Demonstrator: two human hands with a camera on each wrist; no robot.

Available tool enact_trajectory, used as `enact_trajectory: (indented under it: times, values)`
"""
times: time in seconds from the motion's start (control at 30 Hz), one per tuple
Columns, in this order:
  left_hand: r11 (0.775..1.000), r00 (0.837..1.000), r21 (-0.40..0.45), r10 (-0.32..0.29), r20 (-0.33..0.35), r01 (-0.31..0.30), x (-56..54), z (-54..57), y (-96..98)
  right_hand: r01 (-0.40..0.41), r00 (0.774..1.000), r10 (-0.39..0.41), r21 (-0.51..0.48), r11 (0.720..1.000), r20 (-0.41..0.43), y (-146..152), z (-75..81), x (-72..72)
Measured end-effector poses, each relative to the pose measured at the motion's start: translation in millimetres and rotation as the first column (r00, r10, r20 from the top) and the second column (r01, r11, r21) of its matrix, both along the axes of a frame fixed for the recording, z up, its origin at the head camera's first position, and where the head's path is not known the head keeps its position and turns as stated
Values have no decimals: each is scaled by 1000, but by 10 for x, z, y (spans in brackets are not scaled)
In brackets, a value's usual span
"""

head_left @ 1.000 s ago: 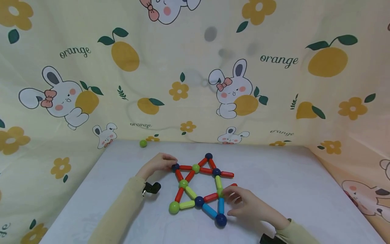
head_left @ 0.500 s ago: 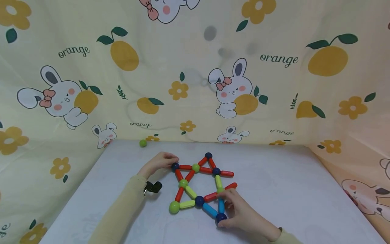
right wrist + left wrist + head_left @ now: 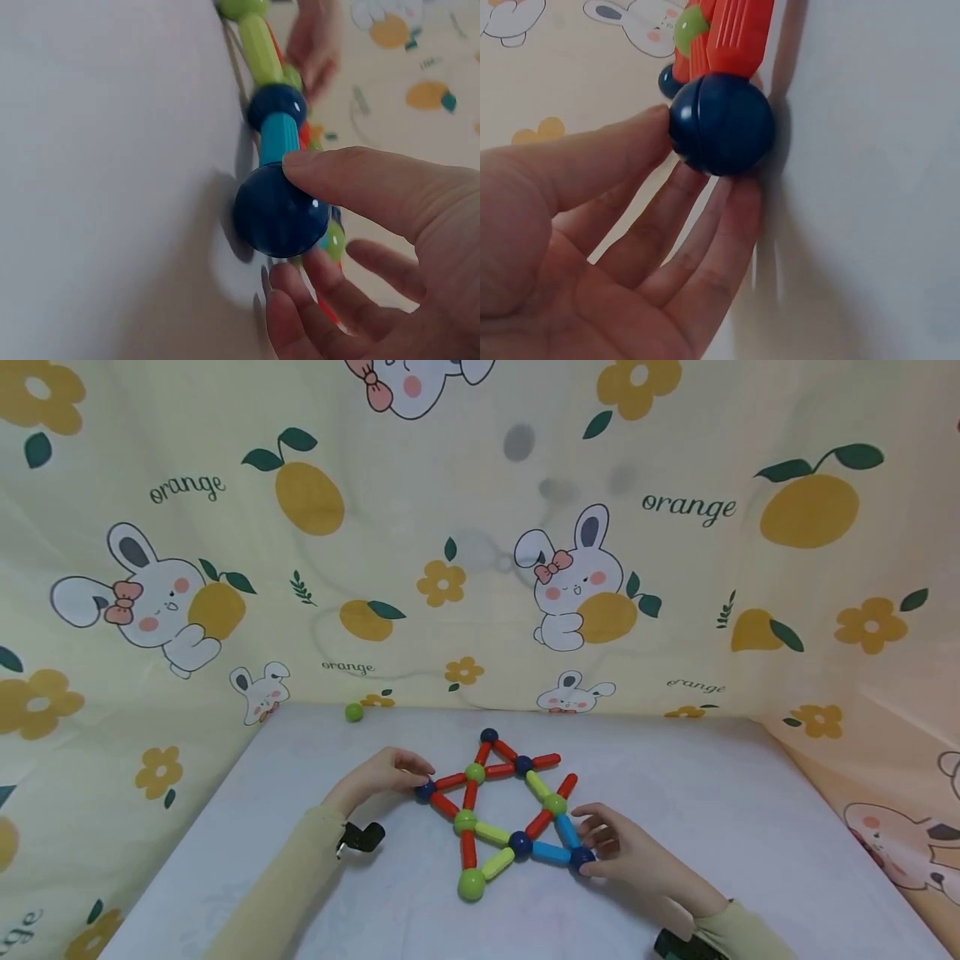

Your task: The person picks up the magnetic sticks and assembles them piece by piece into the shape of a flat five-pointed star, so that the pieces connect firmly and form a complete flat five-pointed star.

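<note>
A flat star-like frame of magnetic rods and balls lies on the table in the head view. Its rods are red, light green and blue, including a red rod (image 3: pixel 468 848); its balls are green or dark blue. My left hand (image 3: pixel 378 779) pinches the dark blue ball (image 3: pixel 724 124) at the left corner between thumb and fingers. At the lower right corner, my right hand (image 3: pixel 630 856) holds another dark blue ball (image 3: pixel 281 210), thumb on top and fingertips beneath. Blue rods (image 3: pixel 551 853) run from that ball. Two red rods, one a loose-ended rod (image 3: pixel 547 760), point outward on the right.
A single green ball (image 3: pixel 354 712) sits at the table's back left edge. Behind stands a cloth backdrop (image 3: pixel 480 527) with rabbits and oranges. The white tabletop (image 3: pixel 712 793) extends on both sides of the frame.
The right hand moved from the middle green ball to the lower dark blue ball. The whole frame has turned counterclockwise: right corner up and rightward, left corner slightly down with the left hand.
</note>
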State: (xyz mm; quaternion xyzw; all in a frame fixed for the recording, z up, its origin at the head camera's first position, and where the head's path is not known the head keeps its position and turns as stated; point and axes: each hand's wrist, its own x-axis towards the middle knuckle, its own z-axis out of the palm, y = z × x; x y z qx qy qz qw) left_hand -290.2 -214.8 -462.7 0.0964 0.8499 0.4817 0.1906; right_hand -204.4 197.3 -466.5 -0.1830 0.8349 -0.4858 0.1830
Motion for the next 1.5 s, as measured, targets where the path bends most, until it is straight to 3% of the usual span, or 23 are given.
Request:
enact_trajectory:
  times: [0.3,0.57,0.77,0.93,1.07,1.2,1.5]
  values:
    - [996,997,55,-69,31,67,224,2,47,54,995,-49,51,997,-89,265,16,-288]
    - [992,990,53,-116,84,111,481,-22,237,68,982,-55,65,996,-181,382,24,-533]
    - [996,992,44,-83,93,80,683,-33,424,130,983,-123,43,991,-138,372,6,-763]
    - [997,993,56,-58,106,52,779,-35,535,199,977,-192,60,978,-95,357,-40,-901]
    - [996,991,84,-48,129,37,812,-37,578,243,966,-235,75,967,-109,340,-15,-841]
    - [994,989,104,-41,140,27,819,-42,579,264,959,-252,82,961,-130,309,49,-648]
    - [993,990,120,-35,134,19,824,-34,535,107,993,-106,13,994,-60,70,76,-152]
